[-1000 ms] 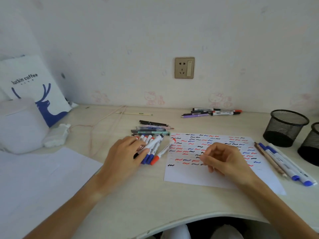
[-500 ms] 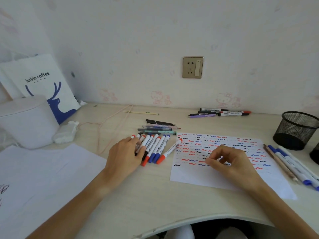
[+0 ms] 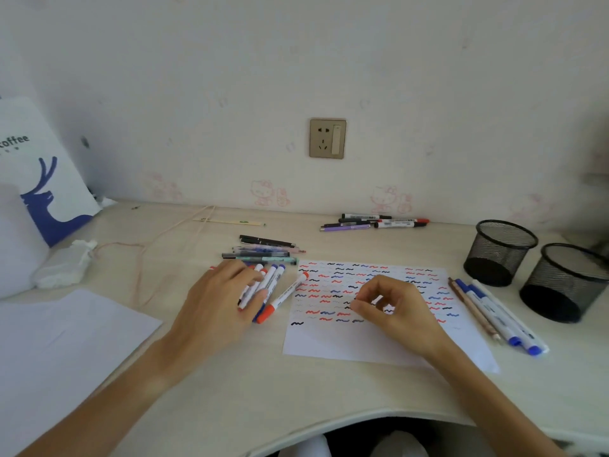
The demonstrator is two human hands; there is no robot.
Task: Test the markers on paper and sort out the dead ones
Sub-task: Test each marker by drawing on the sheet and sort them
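White paper (image 3: 362, 344) near the tabletop's front edge carries rows of red, blue and black squiggles. My left hand (image 3: 217, 305) lies with straight fingers on the untested whiteboard markers (image 3: 268, 285) just left of the sheet; my right hand (image 3: 395, 308) hovers over the squiggles, fingers curled, holding nothing I can make out. I judge I'm between tests: next I must pick 1 marker (uncap it) and scribble.

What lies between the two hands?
In the head view, a red-capped marker lies slanted between the left hand and right hand, its upper end on the test paper.
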